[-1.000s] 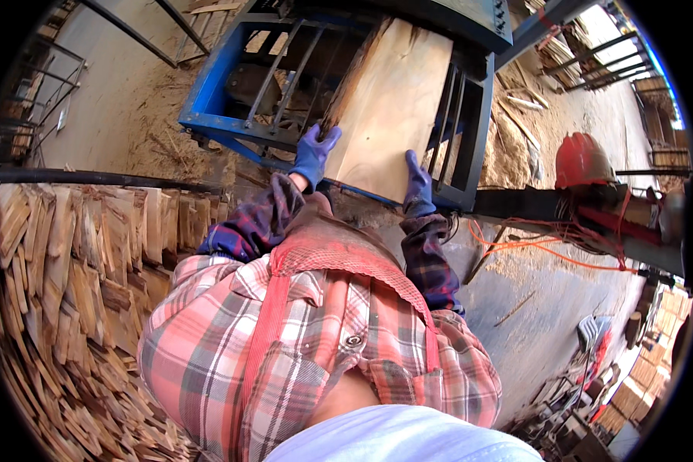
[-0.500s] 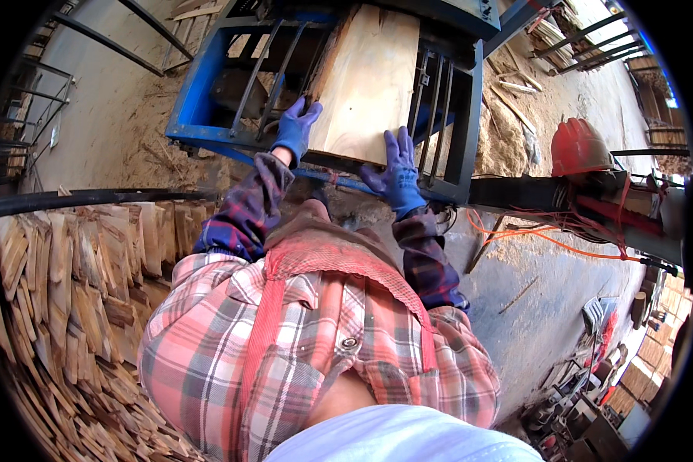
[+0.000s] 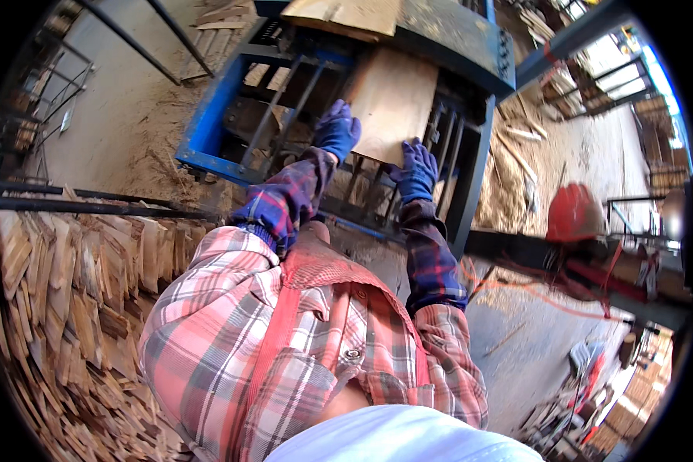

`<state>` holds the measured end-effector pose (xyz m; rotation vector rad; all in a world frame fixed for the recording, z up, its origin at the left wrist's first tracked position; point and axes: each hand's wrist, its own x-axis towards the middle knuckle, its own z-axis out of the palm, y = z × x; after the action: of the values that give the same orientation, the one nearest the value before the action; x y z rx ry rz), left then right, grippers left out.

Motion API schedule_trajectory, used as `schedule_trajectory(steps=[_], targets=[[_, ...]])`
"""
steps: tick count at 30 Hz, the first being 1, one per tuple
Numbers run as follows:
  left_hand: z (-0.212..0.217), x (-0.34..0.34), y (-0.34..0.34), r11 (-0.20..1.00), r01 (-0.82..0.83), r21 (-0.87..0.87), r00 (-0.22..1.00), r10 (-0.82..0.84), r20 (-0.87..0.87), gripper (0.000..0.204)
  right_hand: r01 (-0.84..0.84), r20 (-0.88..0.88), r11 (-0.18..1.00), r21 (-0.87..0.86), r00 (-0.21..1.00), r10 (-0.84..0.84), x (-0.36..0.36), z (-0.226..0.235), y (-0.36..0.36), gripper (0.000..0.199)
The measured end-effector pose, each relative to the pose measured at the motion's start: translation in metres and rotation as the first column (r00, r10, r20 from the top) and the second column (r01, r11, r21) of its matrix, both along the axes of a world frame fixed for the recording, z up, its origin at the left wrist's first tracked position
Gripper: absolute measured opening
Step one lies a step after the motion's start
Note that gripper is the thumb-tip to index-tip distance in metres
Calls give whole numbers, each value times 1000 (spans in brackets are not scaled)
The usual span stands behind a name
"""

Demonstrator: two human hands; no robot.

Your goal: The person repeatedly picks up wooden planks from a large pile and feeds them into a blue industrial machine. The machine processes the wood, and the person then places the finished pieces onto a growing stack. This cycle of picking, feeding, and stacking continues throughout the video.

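Observation:
A pale wooden board [image 3: 395,104] lies flat on the bars of a blue metal machine frame [image 3: 200,146], its far end running under the machine's crosswise top. At the board's left edge, near its close end, is my left hand [image 3: 336,132] in a blue-purple glove, fingers stretched out and resting against the wood. My right hand [image 3: 416,171], gloved alike, touches the near right corner with its fingers spread. Neither hand wraps round the board. Another piece of wood [image 3: 346,14] sits on top of the machine.
Split wood pieces [image 3: 69,292] are stacked thickly on my left behind a dark rail [image 3: 92,204]. To the right, a red hard hat [image 3: 576,212] rests on a dark beam [image 3: 516,246] with orange cable [image 3: 543,292] hanging near it. Sawdust [image 3: 504,173] heaps beside the machine.
The board has slid away from me, farther under the machine's top. Both hands have moved forward with it, and the view now takes in the wood on top of the machine.

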<state>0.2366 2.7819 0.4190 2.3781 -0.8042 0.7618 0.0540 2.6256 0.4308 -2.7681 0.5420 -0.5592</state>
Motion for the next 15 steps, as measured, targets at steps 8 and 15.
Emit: schedule_trajectory(steps=[8, 15], targets=[[76, 75, -4, 822, 21, -570, 862, -303, -406, 37, 112, -196, 956, 271, 979, -58, 109, 28, -72, 69], [146, 195, 7, 719, 16, -695, 911, -296, -286, 23, -79, 234, 494, 866, 937, -260, 245, 123, -66, 49]])
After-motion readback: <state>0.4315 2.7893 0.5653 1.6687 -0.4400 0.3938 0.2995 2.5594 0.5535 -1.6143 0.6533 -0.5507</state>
